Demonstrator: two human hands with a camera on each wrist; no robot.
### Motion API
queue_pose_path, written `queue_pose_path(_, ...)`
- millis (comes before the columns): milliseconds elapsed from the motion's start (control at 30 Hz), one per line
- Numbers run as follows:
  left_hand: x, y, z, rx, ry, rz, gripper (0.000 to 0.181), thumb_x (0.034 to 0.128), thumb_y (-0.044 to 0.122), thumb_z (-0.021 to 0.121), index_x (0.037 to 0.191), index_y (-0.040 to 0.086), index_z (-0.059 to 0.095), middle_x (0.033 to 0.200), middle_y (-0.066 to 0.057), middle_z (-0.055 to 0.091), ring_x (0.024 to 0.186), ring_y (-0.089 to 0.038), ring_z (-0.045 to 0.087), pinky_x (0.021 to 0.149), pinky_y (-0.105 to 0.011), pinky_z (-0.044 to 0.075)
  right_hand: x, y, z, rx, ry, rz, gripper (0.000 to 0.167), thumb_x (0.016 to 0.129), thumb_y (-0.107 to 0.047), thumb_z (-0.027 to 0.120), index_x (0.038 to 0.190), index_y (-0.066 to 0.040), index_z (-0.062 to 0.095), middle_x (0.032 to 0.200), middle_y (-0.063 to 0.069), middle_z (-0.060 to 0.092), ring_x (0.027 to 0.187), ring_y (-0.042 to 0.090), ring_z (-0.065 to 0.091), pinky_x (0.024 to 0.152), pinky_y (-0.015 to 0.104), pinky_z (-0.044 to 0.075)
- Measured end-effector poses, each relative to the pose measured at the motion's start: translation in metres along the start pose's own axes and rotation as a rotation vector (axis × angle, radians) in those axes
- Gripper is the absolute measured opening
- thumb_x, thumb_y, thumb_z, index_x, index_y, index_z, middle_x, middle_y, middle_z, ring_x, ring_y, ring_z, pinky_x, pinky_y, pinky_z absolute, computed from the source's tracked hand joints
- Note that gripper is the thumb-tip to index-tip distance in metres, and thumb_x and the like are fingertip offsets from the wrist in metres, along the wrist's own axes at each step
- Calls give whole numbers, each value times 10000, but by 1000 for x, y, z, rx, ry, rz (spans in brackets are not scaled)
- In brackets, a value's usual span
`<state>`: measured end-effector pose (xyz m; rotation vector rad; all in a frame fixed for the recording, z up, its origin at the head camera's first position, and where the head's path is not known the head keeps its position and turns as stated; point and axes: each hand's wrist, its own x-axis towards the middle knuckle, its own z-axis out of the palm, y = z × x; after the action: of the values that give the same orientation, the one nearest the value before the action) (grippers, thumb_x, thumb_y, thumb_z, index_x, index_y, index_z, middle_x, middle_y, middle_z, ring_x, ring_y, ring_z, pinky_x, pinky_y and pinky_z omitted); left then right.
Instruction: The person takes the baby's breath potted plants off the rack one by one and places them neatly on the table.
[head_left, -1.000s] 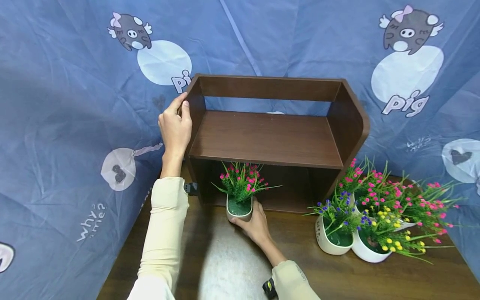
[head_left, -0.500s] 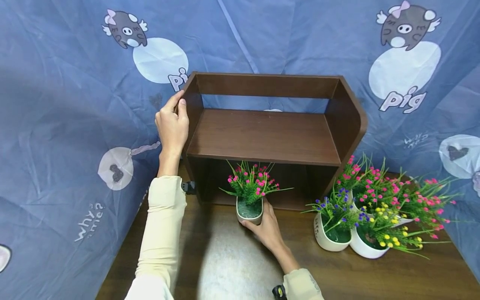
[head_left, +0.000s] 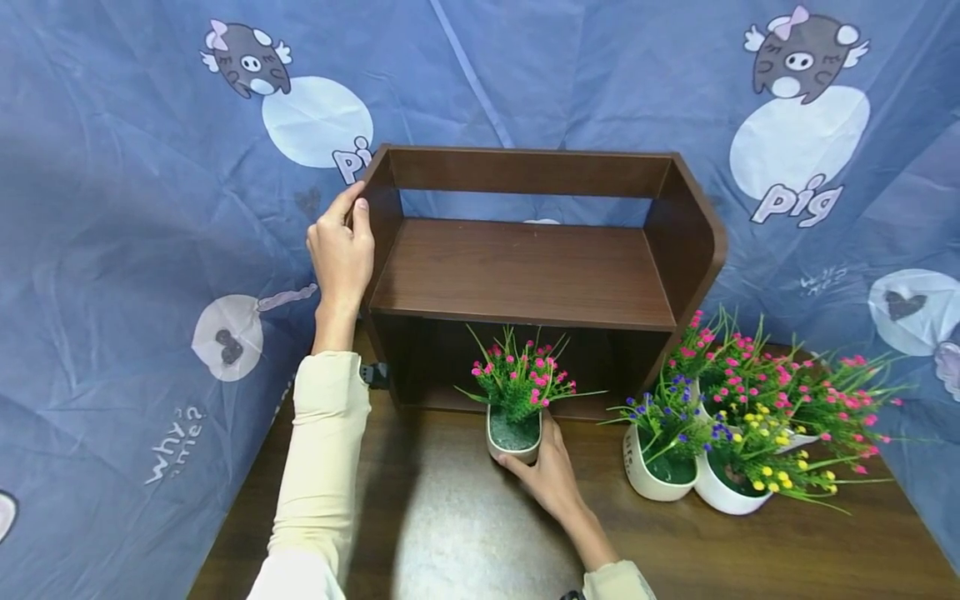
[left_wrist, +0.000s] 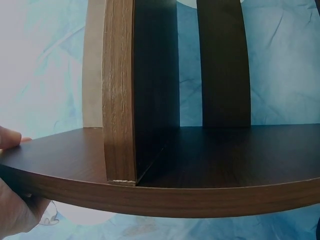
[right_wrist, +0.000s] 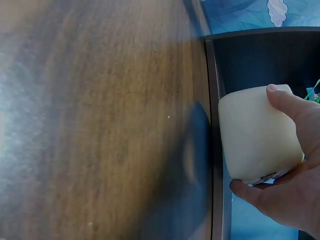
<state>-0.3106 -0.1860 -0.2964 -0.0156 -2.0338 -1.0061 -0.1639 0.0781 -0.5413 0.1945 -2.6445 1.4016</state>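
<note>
A dark brown two-tier shelf [head_left: 525, 275] stands against the blue cloth. My left hand [head_left: 341, 250] grips the upper edge of its left side panel; in the left wrist view, a thumb and finger [left_wrist: 15, 212] show on opposite faces of that board [left_wrist: 210, 200]. With my right hand [head_left: 555, 475] I hold a white flowerpot [head_left: 513, 442] of pink flowers [head_left: 525, 375], in front of the lower compartment. The right wrist view has thumb and fingers on either side of the pot's smooth wall [right_wrist: 260, 135]. The far side of the pot is hidden.
To the right of the shelf, several white pots stand close together on the wooden table [head_left: 480, 533]: blue flowers [head_left: 667, 425], yellow flowers [head_left: 772, 458] and more pink ones [head_left: 787, 383]. Blue printed cloth [head_left: 150, 167] hangs behind and at the sides.
My right hand has carried the pink-flower pot to the right along the shelf's front. The left hand keeps its grip on the side panel. The head view has shifted slightly.
</note>
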Motion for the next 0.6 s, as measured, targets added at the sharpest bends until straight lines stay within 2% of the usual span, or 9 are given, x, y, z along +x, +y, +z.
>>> queue_pose_path(400,0,2,-2,6,-4,-1,297,950,220,507,1190,138,662,1106,-73,659,831,-279,621,794,-417,427,-17,3,-8,-8,42,28,974,693,-321,810,1412,52,269,1318,275,411,1175,397,438,958,499,349)
queue_pose_path(600,0,1,-2,13,-8,-11,299,949,230,507,1192,152,662,1120,-54,653,910,-281,631,806,-424,427,-22,9,-12,-18,50,41,984,682,-331,819,1411,45,276,1314,274,420,1179,396,436,962,502,344)
